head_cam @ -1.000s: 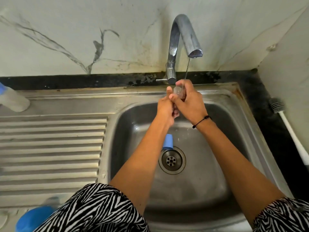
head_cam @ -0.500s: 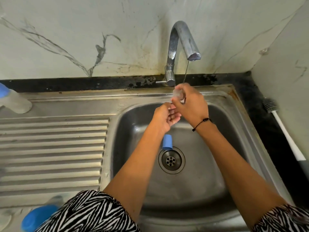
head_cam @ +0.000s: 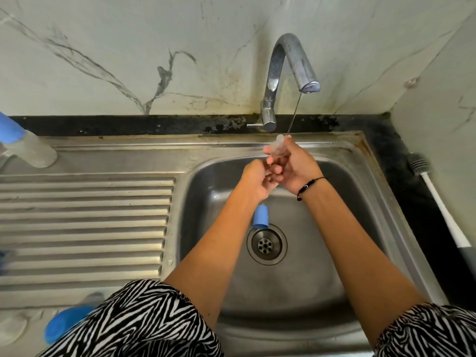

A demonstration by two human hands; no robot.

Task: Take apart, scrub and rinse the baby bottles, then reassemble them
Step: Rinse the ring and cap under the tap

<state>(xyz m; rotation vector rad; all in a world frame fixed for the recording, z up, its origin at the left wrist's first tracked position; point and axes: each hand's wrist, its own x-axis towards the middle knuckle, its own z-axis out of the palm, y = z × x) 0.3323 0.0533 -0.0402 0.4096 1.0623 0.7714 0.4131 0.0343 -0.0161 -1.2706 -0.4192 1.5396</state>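
A clear silicone bottle teat (head_cam: 277,145) catches thin water. A light blue plastic cap (head_cam: 260,216) lies in the grey stainless steel sink (head_cam: 296,279). Black-and-white zebra-striped sleeves (head_cam: 144,320) frame the view. The white marble wall (head_cam: 103,47) has grey veins. A white-handled bottle brush (head_cam: 448,212) has grey bristles.

Count, sink area: two hands, left hand (head_cam: 256,180) and right hand (head_cam: 296,167). One clear teat (head_cam: 277,145). One blue cap (head_cam: 260,216) in the basin. One tap (head_cam: 283,73). One drain (head_cam: 266,244). One bottle brush (head_cam: 443,202). One baby bottle (head_cam: 25,145) on the drainboard.
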